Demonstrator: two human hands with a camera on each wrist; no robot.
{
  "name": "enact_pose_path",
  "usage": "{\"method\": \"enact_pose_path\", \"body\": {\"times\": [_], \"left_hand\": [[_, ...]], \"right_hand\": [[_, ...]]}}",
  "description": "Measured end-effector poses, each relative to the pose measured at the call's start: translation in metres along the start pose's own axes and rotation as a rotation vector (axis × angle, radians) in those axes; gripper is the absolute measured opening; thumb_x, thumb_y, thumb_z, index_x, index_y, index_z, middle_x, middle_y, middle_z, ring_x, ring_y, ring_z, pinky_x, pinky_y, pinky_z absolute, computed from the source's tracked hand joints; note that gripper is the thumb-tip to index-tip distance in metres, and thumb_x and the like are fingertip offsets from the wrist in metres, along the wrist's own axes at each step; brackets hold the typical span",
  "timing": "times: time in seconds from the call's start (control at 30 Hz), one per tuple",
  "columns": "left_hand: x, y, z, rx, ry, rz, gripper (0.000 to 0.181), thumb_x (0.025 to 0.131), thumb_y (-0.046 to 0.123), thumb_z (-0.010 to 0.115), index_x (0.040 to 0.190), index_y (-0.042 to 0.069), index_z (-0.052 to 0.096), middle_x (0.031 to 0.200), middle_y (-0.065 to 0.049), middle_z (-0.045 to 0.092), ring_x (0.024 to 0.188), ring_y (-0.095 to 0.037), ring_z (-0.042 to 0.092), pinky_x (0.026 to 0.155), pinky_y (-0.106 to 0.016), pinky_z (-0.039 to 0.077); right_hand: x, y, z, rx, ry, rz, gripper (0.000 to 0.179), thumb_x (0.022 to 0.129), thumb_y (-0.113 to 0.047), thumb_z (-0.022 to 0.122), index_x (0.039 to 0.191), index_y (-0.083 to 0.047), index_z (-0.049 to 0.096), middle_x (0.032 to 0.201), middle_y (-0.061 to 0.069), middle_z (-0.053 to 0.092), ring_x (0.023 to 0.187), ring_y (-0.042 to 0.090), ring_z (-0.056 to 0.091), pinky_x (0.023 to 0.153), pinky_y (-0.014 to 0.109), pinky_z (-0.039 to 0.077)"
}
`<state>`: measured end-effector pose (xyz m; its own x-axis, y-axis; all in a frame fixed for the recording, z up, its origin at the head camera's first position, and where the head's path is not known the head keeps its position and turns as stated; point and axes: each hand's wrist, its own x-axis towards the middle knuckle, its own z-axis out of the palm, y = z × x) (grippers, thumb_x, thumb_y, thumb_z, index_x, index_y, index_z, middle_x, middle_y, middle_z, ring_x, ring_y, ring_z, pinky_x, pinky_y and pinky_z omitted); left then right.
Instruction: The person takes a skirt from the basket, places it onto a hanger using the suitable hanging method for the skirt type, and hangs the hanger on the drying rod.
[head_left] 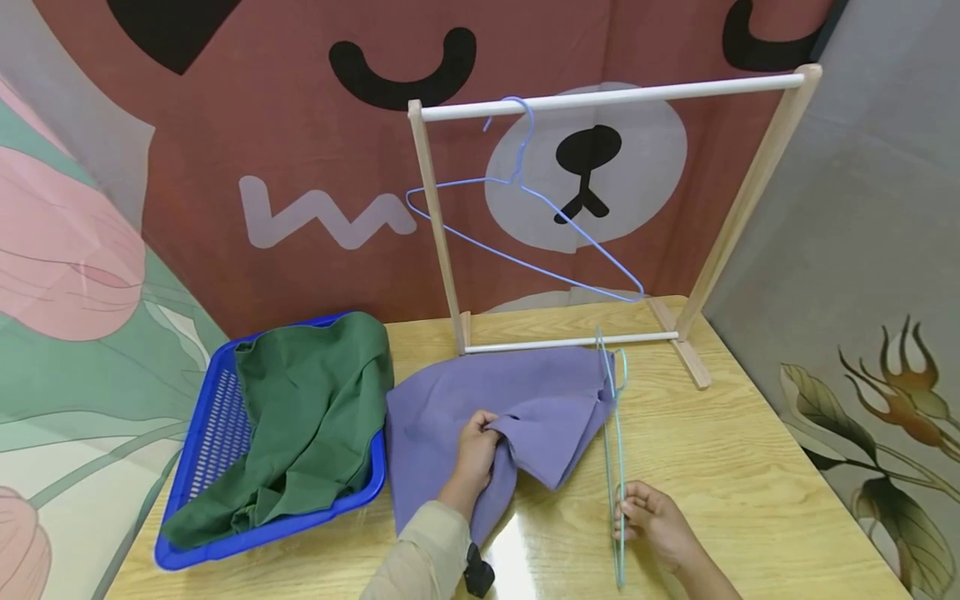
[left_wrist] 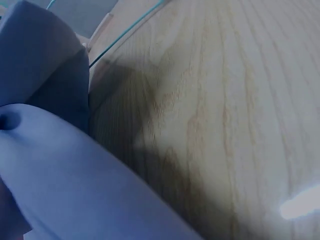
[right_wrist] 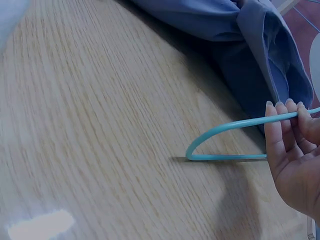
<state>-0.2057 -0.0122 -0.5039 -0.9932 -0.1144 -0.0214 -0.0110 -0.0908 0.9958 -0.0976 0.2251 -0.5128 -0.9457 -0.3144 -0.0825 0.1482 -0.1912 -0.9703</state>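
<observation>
Fingers (head_left: 486,419) of your left hand (head_left: 472,458) were curled round a fold of purple cloth (head_left: 450,400), which lay rumpled on the wooden surface (head_left: 712,475). Your right hand (head_left: 656,521) pinched a teal hanger (right_wrist: 250,121) between thumb and fingers, its far end by the purple cloth's right edge. To the left, green cloth (head_left: 315,417) lay in a blue basket (head_left: 225,433); behind, a lilac hanger (head_left: 518,171) hung on the rack (head_left: 675,89).

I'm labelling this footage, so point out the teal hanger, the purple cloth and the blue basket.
Teal hanger (right_wrist: 240,123), right wrist view, on its upper wire.
Purple cloth (head_left: 457,387), head view, on its upper part.
Blue basket (head_left: 300,518), head view, on its front rim.
</observation>
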Motion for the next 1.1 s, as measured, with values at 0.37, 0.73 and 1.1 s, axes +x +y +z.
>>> {"method": "enact_pose_path", "body": {"times": [0.37, 0.73, 1.1], "left_hand": [[0.000, -0.002, 0.007, 0.342, -0.015, 0.212, 0.013, 0.064, -0.008, 0.058, 0.068, 0.004, 0.060, 0.068, -0.004, 0.059, 0.063, -0.011, 0.050, 0.055, -0.020, 0.040], [-0.008, -0.001, 0.015, 0.571, -0.018, 0.400, 0.020, 0.059, -0.010, 0.057, 0.068, 0.007, 0.064, 0.070, -0.004, 0.064, 0.063, -0.015, 0.057, 0.053, -0.020, 0.043], [-0.014, -0.002, 0.023, 0.615, -0.007, 0.428, 0.013, 0.057, -0.003, 0.061, 0.058, 0.010, 0.058, 0.059, -0.001, 0.059, 0.053, -0.012, 0.052, 0.048, -0.020, 0.041]], "right_hand": [[0.002, 0.003, 0.004, 0.034, 0.003, 0.014, 0.006, 0.088, -0.001, 0.042, 0.090, 0.000, 0.048, 0.076, 0.000, 0.054, 0.067, 0.011, 0.055, 0.065, 0.030, 0.050], [0.004, 0.003, 0.008, 0.024, 0.027, 0.061, 0.007, 0.088, -0.003, 0.044, 0.090, 0.003, 0.047, 0.077, 0.003, 0.054, 0.069, 0.013, 0.056, 0.068, 0.035, 0.049], [0.008, 0.001, 0.014, -0.037, 0.081, 0.105, 0.010, 0.088, -0.001, 0.043, 0.090, 0.008, 0.044, 0.079, 0.007, 0.055, 0.072, 0.015, 0.057, 0.071, 0.034, 0.049]]}}
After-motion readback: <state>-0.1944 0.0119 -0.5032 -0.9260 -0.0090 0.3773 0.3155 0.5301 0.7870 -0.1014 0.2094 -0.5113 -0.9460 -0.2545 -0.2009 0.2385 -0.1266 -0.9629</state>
